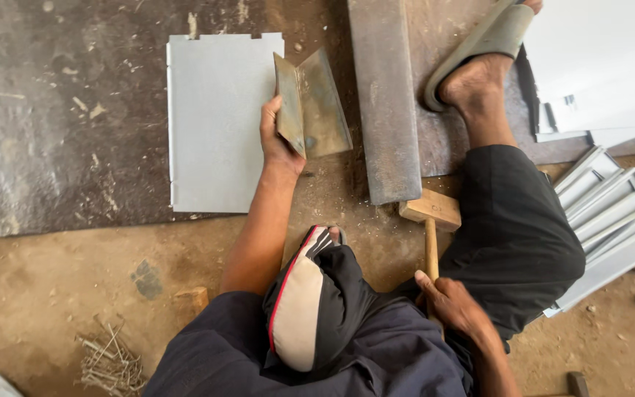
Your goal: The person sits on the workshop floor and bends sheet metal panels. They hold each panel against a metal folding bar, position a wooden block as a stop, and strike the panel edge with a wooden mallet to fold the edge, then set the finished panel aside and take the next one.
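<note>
My left hand (277, 141) grips the lower end of a short rusty steel angle piece (312, 103), holding it over the right edge of a flat grey metal sheet (214, 125) on the ground. My right hand (453, 307) is closed around the handle of a wooden mallet (431, 220), whose head rests on the dirt just below a long flat steel bar (382, 95). My right foot, in a grey sandal (483, 44), rests beside that bar.
A stack of folded grey sheet-metal channels (615, 213) lies at the right, with white sheets (604, 59) above it. A heap of nails (112, 360) sits at the bottom left, near a small wooden block (192, 298). A dark metal plate (60, 110) covers the ground at the upper left.
</note>
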